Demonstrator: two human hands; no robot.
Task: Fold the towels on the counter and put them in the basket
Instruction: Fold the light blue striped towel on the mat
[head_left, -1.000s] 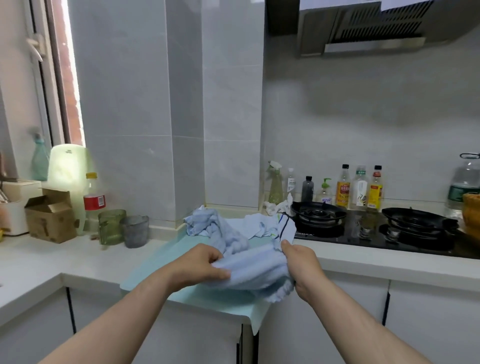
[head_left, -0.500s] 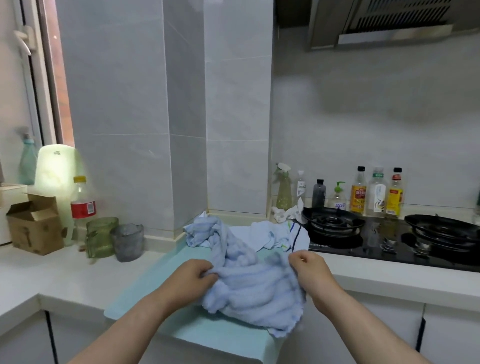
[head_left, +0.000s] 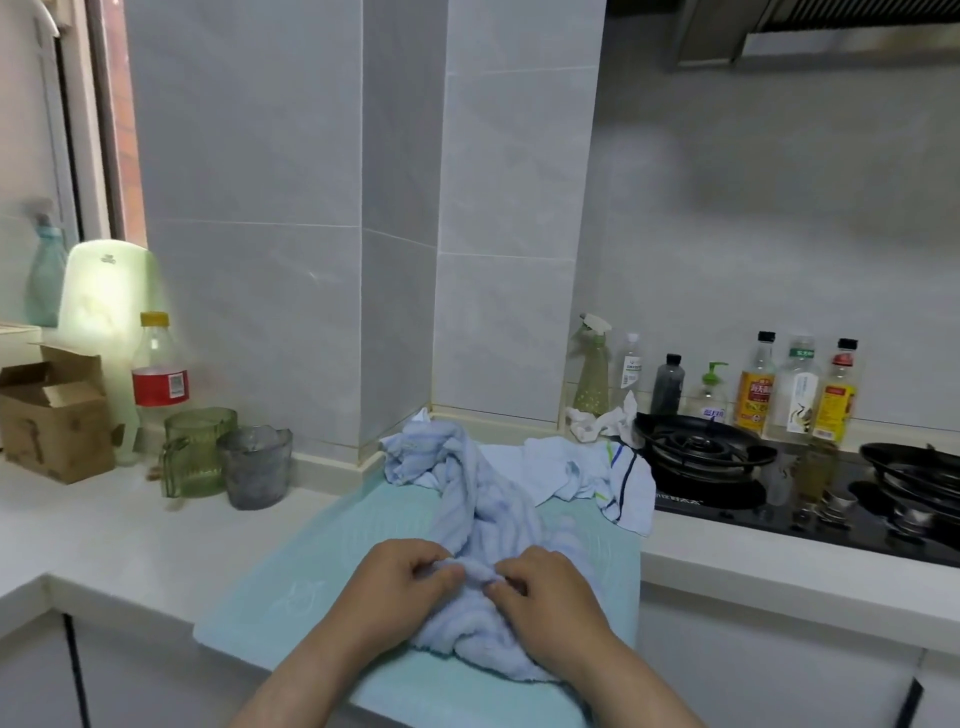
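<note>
The crumpled pale-blue terry towel (head_left: 485, 525) lies on a mint-green mat (head_left: 311, 582) on the white counter (head_left: 119, 530); the left hand (head_left: 400, 587) and right hand (head_left: 550, 592), close together, both pinch its bunched near edge; a white striped cloth (head_left: 597, 473) lies behind.

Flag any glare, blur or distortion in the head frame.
Head view: window backlight blows out the pale green object; wide-angle skews the wall tile lines; frame soft overall, bottle labels unreadable; left hand and right hand on the blue towel evenly lit.
</note>
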